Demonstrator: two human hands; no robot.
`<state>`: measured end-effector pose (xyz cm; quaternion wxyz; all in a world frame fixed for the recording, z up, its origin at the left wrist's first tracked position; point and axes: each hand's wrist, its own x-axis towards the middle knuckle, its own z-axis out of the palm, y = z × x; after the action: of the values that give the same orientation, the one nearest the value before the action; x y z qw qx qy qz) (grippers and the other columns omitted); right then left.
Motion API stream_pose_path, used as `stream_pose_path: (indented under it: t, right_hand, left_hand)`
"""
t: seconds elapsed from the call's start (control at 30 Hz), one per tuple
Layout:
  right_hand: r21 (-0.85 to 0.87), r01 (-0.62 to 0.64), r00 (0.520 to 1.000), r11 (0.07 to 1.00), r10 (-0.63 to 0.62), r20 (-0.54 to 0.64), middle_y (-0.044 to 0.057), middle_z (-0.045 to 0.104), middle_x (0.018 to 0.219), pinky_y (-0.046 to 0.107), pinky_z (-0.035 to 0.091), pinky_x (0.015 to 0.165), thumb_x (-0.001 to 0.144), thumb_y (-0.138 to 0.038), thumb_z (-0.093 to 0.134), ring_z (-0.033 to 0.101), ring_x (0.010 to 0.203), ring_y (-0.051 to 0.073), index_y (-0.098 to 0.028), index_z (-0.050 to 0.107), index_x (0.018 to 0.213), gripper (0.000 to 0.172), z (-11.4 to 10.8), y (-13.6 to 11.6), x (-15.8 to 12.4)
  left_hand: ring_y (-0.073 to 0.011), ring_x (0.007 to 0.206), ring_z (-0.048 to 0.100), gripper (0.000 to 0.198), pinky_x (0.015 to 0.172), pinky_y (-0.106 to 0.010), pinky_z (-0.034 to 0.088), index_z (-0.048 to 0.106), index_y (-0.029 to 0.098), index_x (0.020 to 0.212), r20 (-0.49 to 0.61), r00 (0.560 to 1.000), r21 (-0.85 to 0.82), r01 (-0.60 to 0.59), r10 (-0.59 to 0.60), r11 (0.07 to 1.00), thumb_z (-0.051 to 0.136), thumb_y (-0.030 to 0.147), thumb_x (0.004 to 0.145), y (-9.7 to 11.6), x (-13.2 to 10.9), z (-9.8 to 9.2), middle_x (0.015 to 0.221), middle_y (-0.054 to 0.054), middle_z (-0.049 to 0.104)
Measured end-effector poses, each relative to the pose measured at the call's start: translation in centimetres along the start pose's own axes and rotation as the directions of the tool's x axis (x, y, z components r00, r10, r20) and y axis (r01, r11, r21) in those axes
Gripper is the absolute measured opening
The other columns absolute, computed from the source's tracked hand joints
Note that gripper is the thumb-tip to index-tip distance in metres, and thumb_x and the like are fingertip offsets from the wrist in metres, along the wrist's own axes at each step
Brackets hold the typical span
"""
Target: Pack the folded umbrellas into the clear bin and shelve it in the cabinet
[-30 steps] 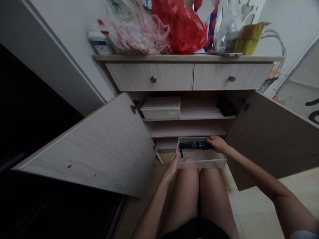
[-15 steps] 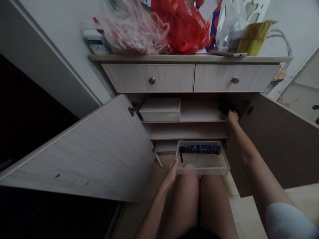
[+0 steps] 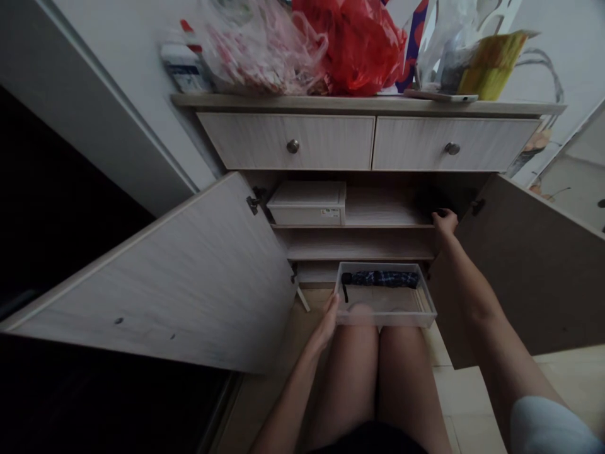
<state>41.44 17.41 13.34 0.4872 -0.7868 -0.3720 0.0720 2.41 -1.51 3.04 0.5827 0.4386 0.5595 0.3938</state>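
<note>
Inside clear tray (image 3: pixel 420 320), folded umbrella (image 3: pixel 385 279) crosswise, strapped end (image 3: pixel 346 279) left.

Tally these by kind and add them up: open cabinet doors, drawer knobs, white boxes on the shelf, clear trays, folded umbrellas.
Open doors: 2
Drawer knobs: 2
White box: 1
Clear tray: 1
Folded umbrella: 1
Total: 7

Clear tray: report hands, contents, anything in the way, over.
Left hand against left end of clear tray. Right hand at dark item, upper shelf, grip unclear. Folded umbrella in tray. Open right door beside right arm, not blocking it.
</note>
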Motion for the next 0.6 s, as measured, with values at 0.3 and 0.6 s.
stream_pose_path:
  t: [0.3, 0.6]
  right_hand:
    - [0.509, -0.227, 0.944, 0.83, 0.058, 0.325, 0.001, 0.062, 0.068, 0.025, 0.054, 0.053, 0.065, -0.039, 0.077, 0.061, 0.063, 0.016, -0.02, 0.064, 0.08, 0.028, -6.7, 2.0, -6.3]
    - [0.385, -0.165, 0.757, 0.908, -0.134, 0.639, 0.007, 0.072, 0.085, 0.027, 0.052, 0.057, 0.05, -0.053, 0.085, 0.064, 0.069, 0.018, -0.018, 0.074, 0.083, 0.049, -12.4, 4.7, -13.9]
  left_hand:
    - [-0.0297, 0.142, 0.038, 0.068, 0.118, -0.043, 0.028, 0.055, 0.015, 0.138, -0.024, 0.999, 0.012, -0.032, 0.032, 0.999, 0.047, 0.062, 0.089, 0.4, -0.5, 0.2, 0.149, -0.011, 0.048]
    - [-0.0287, 0.142, 0.039, 0.062, 0.119, -0.042, 0.028, 0.061, 0.017, 0.13, -0.01, 0.996, -0.003, -0.093, 0.093, 0.996, 0.047, 0.062, 0.09, 0.7, -0.8, 0.3, 0.142, -0.011, 0.056]
